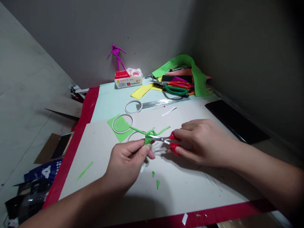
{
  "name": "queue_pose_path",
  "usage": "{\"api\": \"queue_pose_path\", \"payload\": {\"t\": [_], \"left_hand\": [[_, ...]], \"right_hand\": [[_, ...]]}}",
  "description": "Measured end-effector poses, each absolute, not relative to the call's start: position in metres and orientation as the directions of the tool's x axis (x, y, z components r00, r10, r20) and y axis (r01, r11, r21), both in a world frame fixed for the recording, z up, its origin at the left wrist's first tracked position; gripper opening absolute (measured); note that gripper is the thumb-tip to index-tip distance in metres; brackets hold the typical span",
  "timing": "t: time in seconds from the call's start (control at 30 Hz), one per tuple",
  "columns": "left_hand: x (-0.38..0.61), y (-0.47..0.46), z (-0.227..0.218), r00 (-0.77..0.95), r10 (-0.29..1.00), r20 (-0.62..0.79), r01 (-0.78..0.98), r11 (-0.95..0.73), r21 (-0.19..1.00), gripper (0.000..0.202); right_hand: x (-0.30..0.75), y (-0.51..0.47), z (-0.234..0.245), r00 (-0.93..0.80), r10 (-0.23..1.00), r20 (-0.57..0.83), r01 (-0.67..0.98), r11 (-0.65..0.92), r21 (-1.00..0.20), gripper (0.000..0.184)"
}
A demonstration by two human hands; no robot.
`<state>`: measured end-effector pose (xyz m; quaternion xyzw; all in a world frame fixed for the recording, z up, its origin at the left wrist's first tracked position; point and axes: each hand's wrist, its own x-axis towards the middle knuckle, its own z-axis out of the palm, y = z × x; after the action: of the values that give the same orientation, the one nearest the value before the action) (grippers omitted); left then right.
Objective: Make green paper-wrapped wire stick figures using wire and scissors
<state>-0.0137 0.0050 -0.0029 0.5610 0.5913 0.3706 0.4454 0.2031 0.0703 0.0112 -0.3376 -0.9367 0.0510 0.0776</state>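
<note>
The left hand (125,160) pinches the green piece (149,138) above the counter (190,193); the right hand (201,142) grips scissors (163,139), blades against it. Trimming seems the step; the next snip likely needs steadiness.

You have small silver-bladed, red-handled scissors (174,149) and a bright green twisted craft piece (149,137). Near your pale surface's (187,190) far edge are a magenta stick figure (115,52) and a red-and-white printed box (129,79); crimson trim (67,158) lines its left edge.

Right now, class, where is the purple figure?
In the head view, the purple figure is left of centre at the back, by the grey wall, atop the printed box.
</note>
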Motion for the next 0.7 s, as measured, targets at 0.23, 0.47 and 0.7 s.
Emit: {"api": "queue_pose_path", "payload": {"t": [0.23,0.47,0.7], "left_hand": [[-0.014,0.006,-0.003,0.022,0.995,-0.099,0.36,0.084,0.929,0.027],[-0.012,0.006,-0.001,0.019,0.994,-0.103,0.369,0.089,0.925,0.027],[-0.012,0.005,-0.003,-0.003,0.994,-0.107,0.376,0.1,0.921,0.028]], "right_hand": [[0.2,0.071,0.01,-0.754,0.644,0.128,0.63,0.764,-0.137,0.027],[0.2,0.069,0.005,-0.74,0.653,0.164,0.646,0.757,-0.101,0.026],[0.196,0.065,-0.001,-0.716,0.665,0.212,0.662,0.743,-0.096,0.022]]}}
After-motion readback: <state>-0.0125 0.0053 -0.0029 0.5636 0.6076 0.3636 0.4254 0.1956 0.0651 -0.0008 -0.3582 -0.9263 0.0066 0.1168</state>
